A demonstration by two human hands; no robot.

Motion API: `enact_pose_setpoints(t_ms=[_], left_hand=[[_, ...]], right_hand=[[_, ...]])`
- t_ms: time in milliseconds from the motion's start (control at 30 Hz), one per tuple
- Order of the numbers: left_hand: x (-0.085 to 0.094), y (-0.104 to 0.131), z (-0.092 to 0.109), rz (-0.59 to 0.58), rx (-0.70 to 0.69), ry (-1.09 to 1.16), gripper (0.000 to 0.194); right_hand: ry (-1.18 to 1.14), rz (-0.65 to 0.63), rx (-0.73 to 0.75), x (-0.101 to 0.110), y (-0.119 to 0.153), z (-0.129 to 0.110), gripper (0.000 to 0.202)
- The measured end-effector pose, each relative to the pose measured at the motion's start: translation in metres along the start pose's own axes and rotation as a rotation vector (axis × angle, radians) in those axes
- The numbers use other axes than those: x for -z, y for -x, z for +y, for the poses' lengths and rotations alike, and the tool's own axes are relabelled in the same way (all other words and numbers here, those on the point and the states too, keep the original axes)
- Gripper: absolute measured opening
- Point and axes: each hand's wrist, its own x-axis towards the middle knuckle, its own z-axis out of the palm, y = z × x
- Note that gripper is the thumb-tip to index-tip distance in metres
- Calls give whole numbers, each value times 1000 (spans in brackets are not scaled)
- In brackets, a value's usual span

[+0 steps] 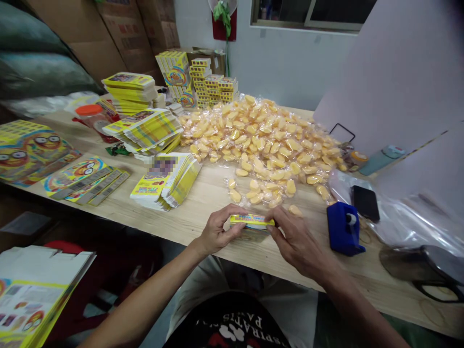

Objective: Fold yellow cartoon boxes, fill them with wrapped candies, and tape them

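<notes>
A small yellow printed carton (252, 220) is held on edge near the front of the table, its narrow side facing up. My left hand (222, 228) grips its left end between thumb and fingers. At the right end, my right hand (293, 237) pinches the carton, with its fingertips partly hidden. Just beyond it lie several clear-wrapped yellow pieces (255, 189), in front of a large heap of the same wrapped pieces (261, 130). Left of the hands sits a stack of flat yellow cartons (159, 181).
More flat carton stacks (145, 128) and filled-looking boxes (213, 84) stand behind. To the right are a blue tape dispenser (344, 229), a black phone (365, 203), a dark-lidded jug (422, 268) and a light-blue bottle (382, 159). Display boxes (36, 147) line the left edge.
</notes>
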Motion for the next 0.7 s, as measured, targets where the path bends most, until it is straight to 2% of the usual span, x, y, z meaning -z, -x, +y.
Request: enact_pose_setpoints(t_ms=[100, 233, 533, 633, 700], left_hand=[[-4, -1, 0, 19, -32, 1, 28], [-3, -3, -1, -9, -59, -18, 25], [-4, 3, -10, 16, -22, -33, 38], [-5, 8, -12, 49, 3, -75, 44], [-5, 9, -11, 47, -30, -72, 44]], right_hand=[[87, 46, 75, -5, 1, -2, 17], [148, 130, 97, -13, 3, 1, 15], [367, 140, 251, -19, 1, 8, 23], [320, 140, 252, -26, 2, 12, 24], [212, 164, 223, -30, 5, 13, 23]])
